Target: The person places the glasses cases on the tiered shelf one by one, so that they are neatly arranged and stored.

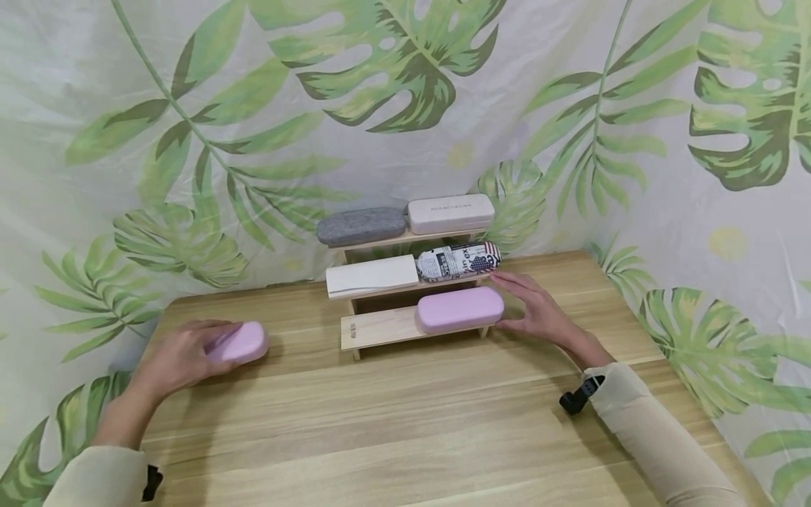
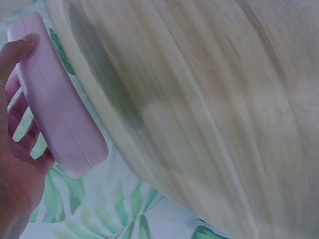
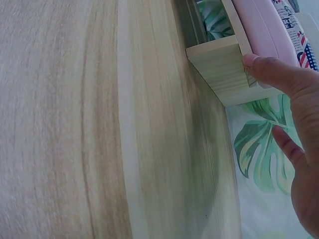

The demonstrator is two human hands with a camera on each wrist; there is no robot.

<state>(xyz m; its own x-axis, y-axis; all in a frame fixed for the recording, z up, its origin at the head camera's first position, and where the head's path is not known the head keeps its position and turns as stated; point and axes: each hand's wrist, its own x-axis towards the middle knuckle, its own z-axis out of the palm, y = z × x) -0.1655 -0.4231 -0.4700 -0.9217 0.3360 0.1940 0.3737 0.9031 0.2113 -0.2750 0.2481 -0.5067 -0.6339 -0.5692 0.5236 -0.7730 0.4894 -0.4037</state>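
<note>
My left hand (image 1: 180,359) grips a pink glasses case (image 1: 250,341) at the table's left side. In the left wrist view, its thumb lies on one side of that case (image 2: 65,104) and the fingers on the other. My right hand (image 1: 538,313) is at the right end of a three-tier wooden rack (image 1: 380,328), with extended fingers. In the right wrist view, a fingertip (image 3: 250,60) touches the rack's end beside a second pink glasses case (image 1: 461,309), which lies on the lowest tier. A patterned glasses case (image 1: 459,261) is on the middle tier, near the right fingers.
A white flat case (image 1: 372,275) shares the middle tier. On the top tier are a grey felt case (image 1: 361,226) and a white lettered case (image 1: 451,213). The rack stands at the back of the wood-grain table (image 1: 380,422), before a leaf-patterned curtain (image 1: 507,105).
</note>
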